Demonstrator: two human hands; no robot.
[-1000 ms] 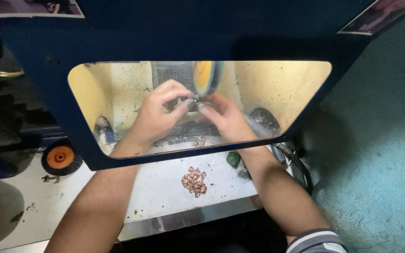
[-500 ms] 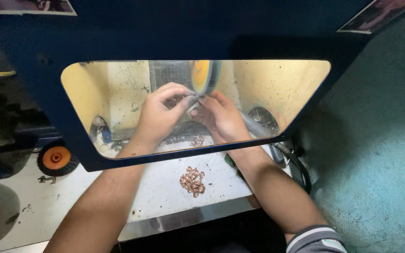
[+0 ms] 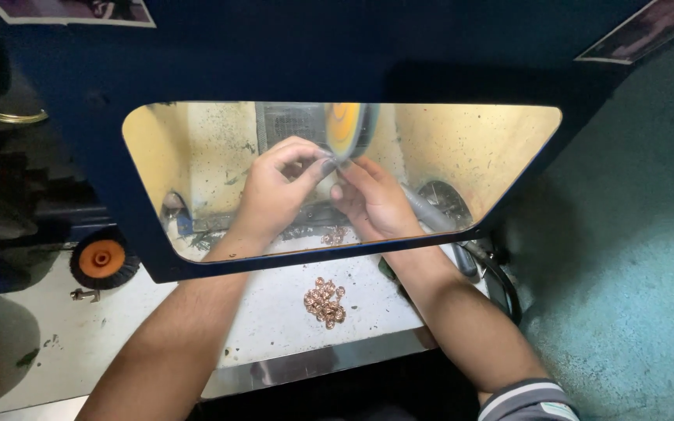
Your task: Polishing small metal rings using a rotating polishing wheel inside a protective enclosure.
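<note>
Left hand (image 3: 278, 191) and right hand (image 3: 372, 199) both pinched shut on tiny piece, too small to see. Piece sits between fingertips, touching bottom edge of yellow wheel (image 3: 347, 129) just above. Copper rings (image 3: 325, 300) lie near, below wrists.

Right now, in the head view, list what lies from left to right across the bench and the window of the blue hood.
Orange-hubbed black brush wheel → left hand → pile of small copper-coloured rings → right hand → grey hose → round opening in the yellowed back wall.
</note>
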